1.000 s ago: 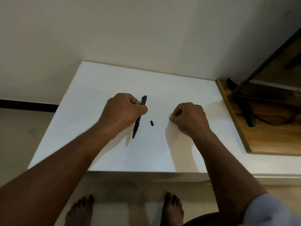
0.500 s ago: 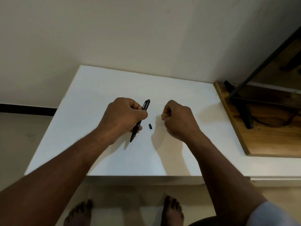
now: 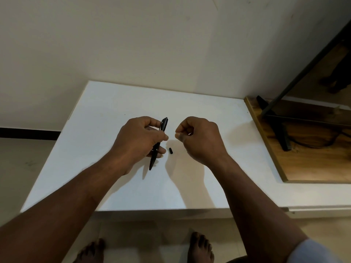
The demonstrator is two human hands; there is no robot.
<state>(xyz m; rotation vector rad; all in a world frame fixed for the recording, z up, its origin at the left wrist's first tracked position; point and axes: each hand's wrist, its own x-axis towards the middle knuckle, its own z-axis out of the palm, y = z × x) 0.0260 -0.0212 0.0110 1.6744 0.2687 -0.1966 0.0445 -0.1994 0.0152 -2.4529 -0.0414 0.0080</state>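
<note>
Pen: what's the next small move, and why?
Likely lower the right hand to pinch the small black piece lying on the white table beside the pen. The left hand grips the pen; the right hand's fingers are curled, whether on anything I cannot tell.

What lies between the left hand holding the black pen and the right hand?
In the head view, a small black cylindrical piece lies on the white table, between the left hand, gripping the slim black pen, and the right hand.
</note>
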